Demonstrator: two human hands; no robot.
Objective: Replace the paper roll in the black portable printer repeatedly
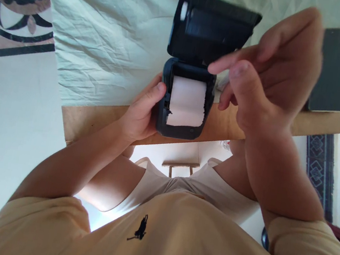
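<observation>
My left hand [144, 109] grips the left side of a small dark portable label printer [182, 132], with its thumb on the rim. The printer's lid [214, 28] stands open, tilted back on the far side. Inside the bay lies a roll of white paper [188, 102] with a ragged front edge. On the right, my right hand [275, 74] reaches its index fingertip to the hinge area, at or just above the lid's base. Its other fingers are curled, and a small whitish scrap [223, 81] shows by them; what it is cannot be made out.
A dark phone [333, 70] lies at the right on the pale green cloth [112, 39]. The wooden table edge [82, 121] runs below the printer. A panda picture [17, 0] is at upper left. Under the table, a wooden stool-like frame [180, 165] shows between my legs.
</observation>
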